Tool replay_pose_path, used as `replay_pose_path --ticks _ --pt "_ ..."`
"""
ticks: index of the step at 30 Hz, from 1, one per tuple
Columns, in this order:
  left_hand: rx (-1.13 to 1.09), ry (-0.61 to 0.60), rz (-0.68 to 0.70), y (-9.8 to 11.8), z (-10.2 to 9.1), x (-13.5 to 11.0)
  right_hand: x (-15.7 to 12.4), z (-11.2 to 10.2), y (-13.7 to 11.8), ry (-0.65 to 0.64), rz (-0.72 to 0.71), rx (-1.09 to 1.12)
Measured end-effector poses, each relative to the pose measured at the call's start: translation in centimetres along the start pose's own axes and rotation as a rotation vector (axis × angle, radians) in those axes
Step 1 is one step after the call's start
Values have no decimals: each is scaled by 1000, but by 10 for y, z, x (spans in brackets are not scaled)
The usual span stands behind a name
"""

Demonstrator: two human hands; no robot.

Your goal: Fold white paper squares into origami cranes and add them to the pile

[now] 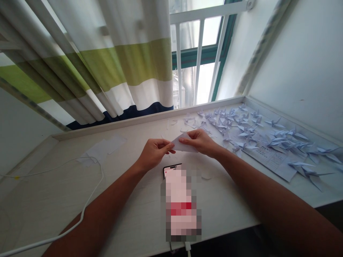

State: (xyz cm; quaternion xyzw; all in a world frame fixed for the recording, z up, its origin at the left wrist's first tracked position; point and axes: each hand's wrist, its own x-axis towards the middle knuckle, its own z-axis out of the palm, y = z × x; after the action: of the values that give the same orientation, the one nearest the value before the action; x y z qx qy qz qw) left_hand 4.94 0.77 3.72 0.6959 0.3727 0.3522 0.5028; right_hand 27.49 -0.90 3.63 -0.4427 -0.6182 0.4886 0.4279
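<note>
Left hand (pixel 154 153) and right hand (pixel 200 142) pinch a part-folded paper (pixel 184 144), folded birds (pixel 245 145) already crowding the right, loose sheets (pixel 98 150) lying flat left.

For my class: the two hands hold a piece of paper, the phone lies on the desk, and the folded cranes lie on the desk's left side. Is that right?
Not quite: the head view shows the cranes on the right side of the desk. The left hand and right hand hold the paper, and the phone lies on the desk.
</note>
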Motion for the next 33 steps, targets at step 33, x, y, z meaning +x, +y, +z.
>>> replay_pose_path --ticks 33 --pt "109 113 5 -23 -31 17 2 -15 6 -108 217 -84"
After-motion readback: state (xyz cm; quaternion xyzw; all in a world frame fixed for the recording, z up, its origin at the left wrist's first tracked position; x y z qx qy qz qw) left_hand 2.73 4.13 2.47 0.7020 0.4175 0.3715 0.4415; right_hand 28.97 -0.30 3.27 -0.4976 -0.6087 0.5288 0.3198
